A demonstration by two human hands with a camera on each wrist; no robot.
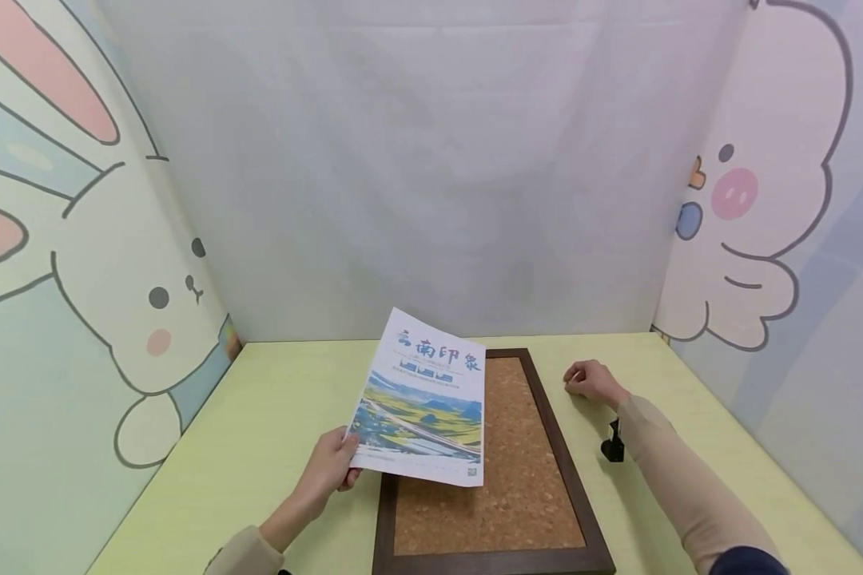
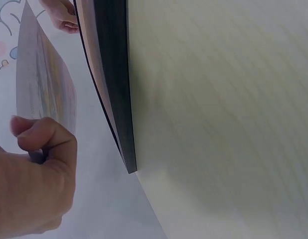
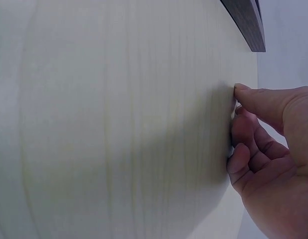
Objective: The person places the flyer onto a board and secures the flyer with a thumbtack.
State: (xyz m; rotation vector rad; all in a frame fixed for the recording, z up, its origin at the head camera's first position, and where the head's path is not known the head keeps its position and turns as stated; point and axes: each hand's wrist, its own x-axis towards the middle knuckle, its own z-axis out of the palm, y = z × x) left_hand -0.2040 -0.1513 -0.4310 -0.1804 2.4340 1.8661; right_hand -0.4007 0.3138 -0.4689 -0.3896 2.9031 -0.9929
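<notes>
My left hand (image 1: 328,461) grips a printed poster (image 1: 424,399) by its lower left corner, the thumb on its front. The sheet has blue Chinese lettering above a landscape of yellow fields and hills, and it is tilted over a framed cork board (image 1: 518,447). The left wrist view shows the thumb bent over the sheet's edge. Right of the board, my right hand (image 1: 595,382) is down at the tabletop with fingers curled. In the right wrist view its thumb and fingertips (image 3: 239,158) are right at the surface; I cannot tell whether something small is pinched there.
The dark brown frame (image 1: 557,431) of the board lies on a pale yellow-green table (image 1: 288,407). A small black device (image 1: 614,444) hangs at the right wrist. A grey-white curtain (image 1: 417,176) closes off the back, and side panels with a cartoon rabbit (image 1: 137,271) and a white cartoon animal stand left and right.
</notes>
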